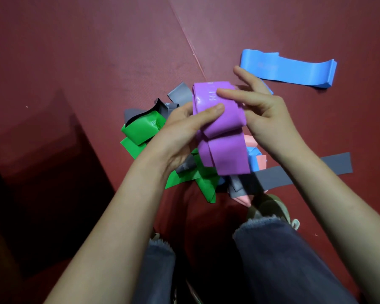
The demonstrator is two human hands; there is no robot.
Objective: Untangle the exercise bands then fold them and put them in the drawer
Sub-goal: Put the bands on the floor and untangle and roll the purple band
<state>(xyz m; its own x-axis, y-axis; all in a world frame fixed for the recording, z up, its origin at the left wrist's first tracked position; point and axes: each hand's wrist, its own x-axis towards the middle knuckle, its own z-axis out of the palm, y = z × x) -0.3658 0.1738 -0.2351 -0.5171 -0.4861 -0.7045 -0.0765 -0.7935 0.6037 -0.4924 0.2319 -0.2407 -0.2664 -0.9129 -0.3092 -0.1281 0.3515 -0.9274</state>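
Fingers [215,108] of left hand [180,132] clamp the purple band [219,137]; right hand [266,115] steadies it, likely mid-fold.
At 6 o'clock, jeans [283,260] and a shoe [270,207]. At centre, the left thumb is on the band's face with the fingers behind. The band is held up off the pile, probably so its loops stack flat. One right digit lies flat on the top fold and another sticks straight out; the rest are hidden, so I cannot tell the grip. Under the hands is a tangled pile on the red mat [75,62]: green band [140,128], pink band [250,140], grey strip [305,172] running out to 3 o'clock. At 1 o'clock, a blue band [287,69] lies flat, well apart from the pile, seemingly set aside as done. No drawer is in view, and nothing can be seen stowed.
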